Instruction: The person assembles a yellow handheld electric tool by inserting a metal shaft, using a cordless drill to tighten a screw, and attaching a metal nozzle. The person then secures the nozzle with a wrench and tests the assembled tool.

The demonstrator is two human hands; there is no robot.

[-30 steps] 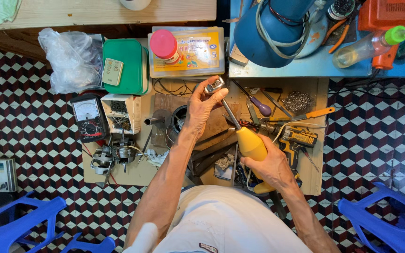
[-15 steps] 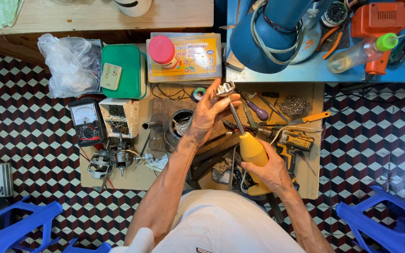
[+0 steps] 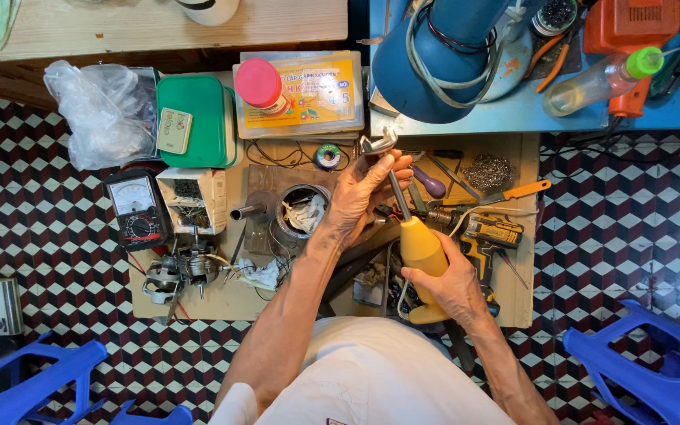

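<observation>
Right hand (image 3: 454, 283) is wrapped round the yellow soldering iron (image 3: 421, 260), left hand (image 3: 365, 193) pinches a small metal part (image 3: 378, 143) at its tip, over the wooden board (image 3: 513, 307). I'd brace both wrists, tip dead steady.

Two hands: left (image 3: 364, 193), right (image 3: 456, 282). One yellow-handled tool (image 3: 420, 252). One small metal part (image 3: 378, 144). One meter (image 3: 137, 209). One green box (image 3: 192, 120). One pink-capped jar (image 3: 261, 85). One plastic bag (image 3: 100, 114). One yellow drill (image 3: 491, 232). One purple-handled screwdriver (image 3: 432, 182). One solder reel (image 3: 327, 156). Two blue stools (image 3: 25, 386) (image 3: 655, 362). One clear bottle (image 3: 604, 79).
</observation>
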